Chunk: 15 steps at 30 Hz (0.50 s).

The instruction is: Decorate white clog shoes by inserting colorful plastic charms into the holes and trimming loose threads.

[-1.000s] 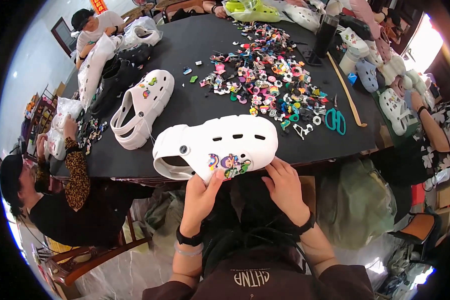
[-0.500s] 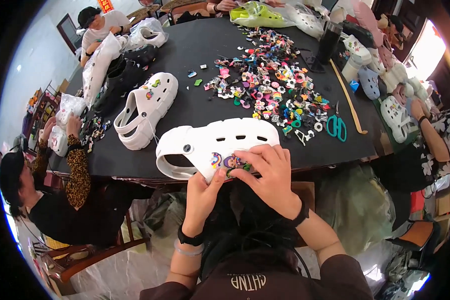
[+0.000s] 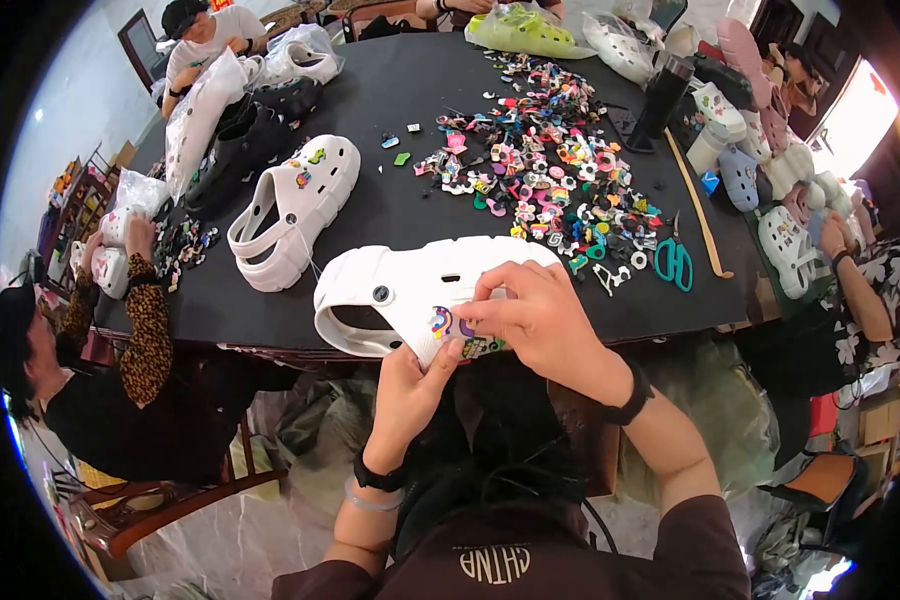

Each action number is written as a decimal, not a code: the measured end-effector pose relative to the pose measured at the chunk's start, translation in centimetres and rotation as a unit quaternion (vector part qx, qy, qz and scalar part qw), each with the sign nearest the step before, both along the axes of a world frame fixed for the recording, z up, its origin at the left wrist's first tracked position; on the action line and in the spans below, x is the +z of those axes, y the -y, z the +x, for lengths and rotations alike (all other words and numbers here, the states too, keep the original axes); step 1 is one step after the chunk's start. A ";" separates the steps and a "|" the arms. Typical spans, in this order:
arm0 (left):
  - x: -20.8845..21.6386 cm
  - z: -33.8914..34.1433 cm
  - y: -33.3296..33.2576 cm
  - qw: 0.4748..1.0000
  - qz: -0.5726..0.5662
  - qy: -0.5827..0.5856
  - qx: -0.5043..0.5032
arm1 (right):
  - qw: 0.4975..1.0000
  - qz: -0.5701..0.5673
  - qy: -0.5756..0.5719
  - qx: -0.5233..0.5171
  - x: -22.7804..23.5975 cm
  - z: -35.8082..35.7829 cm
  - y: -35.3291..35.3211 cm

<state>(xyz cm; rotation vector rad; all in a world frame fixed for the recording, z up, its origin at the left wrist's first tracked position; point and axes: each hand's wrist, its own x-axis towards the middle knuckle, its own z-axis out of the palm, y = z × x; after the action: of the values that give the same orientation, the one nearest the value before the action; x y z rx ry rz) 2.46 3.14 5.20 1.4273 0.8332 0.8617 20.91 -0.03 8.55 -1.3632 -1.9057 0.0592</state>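
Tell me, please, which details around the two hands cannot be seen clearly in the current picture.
All in the head view:
- Part of the purple charm and the front vents of the white clog: covered by the right hand.
- Most fingers of the left hand: hidden behind the clog.
- Many single charms in the loose pile: too small to identify.

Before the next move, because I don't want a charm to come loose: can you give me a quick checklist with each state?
1. Left hand steadying the white shoe: ok, thumb on its near side.
2. Right hand at the charms: ok, fingertips by the rainbow charm.
3. All charms in plain view: not ok, right hand covers some.
4. Charms pushed fully in: cannot tell.
5. Scissors apart from the shoe: ok, lying to its right.
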 end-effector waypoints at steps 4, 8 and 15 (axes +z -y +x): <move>0.0 0.0 -0.2 1.000 -0.009 -0.026 0.003 | 0.993 -0.008 -0.117 -0.020 0.0 -0.1 0.1; 0.0 0.2 -0.1 1.000 -0.007 0.012 0.011 | 0.971 0.076 -0.203 -0.102 -0.3 -0.5 1.9; 0.6 1.1 -1.2 0.996 0.072 -0.052 0.028 | 0.972 0.099 -0.109 -0.184 -2.4 -0.7 4.2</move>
<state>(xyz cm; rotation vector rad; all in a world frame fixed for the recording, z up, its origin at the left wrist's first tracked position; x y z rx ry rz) 3.51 4.35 5.78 1.5931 0.9068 0.9113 20.21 -4.22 6.19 -1.4830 -1.4169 -0.1550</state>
